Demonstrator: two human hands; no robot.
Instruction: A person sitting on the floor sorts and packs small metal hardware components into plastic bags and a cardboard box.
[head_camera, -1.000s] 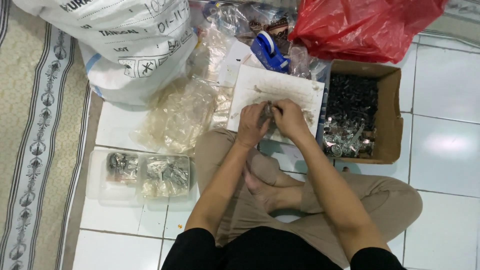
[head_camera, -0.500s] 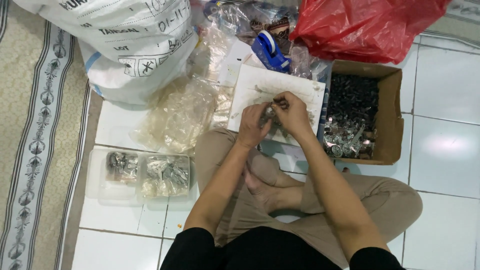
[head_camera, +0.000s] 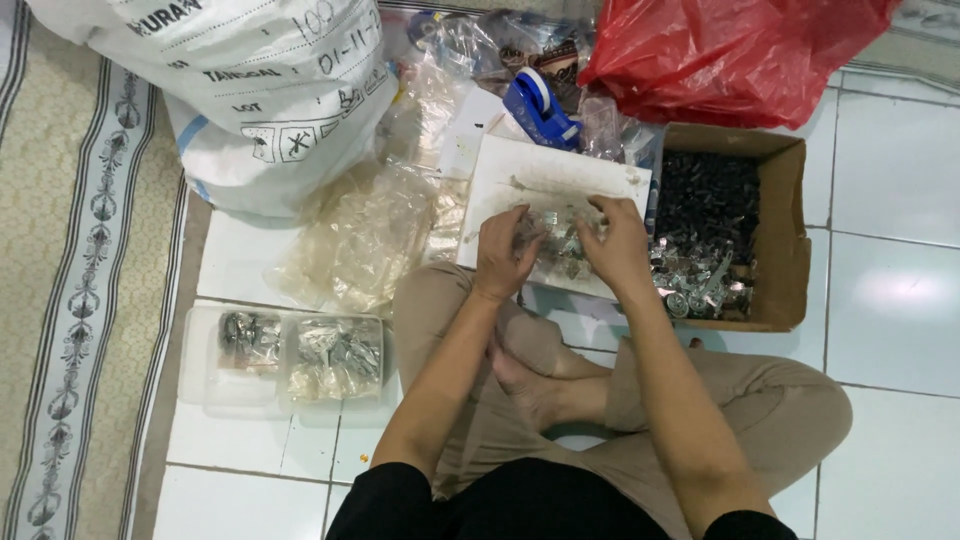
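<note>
I sit cross-legged on a tiled floor. A white board (head_camera: 540, 175) lies in front of my knees with a heap of small shiny metal pieces (head_camera: 562, 240) on it. My left hand (head_camera: 503, 255) and my right hand (head_camera: 615, 245) rest on either side of that heap, fingers curled into the pieces. Each hand seems to pinch some of the metal pieces, but the fingertips are partly hidden.
A cardboard box (head_camera: 780, 240) of dark and shiny small parts stands to the right. A red plastic bag (head_camera: 730, 55), a blue tape dispenser (head_camera: 540, 105), a large white sack (head_camera: 260, 90), clear plastic bags (head_camera: 360, 235) and a clear tray (head_camera: 285, 355) with bagged parts surround me.
Both hands have shifted slightly over the heap of pieces; the right hand's fingers moved a little upward on the board. Everything else stays put.
</note>
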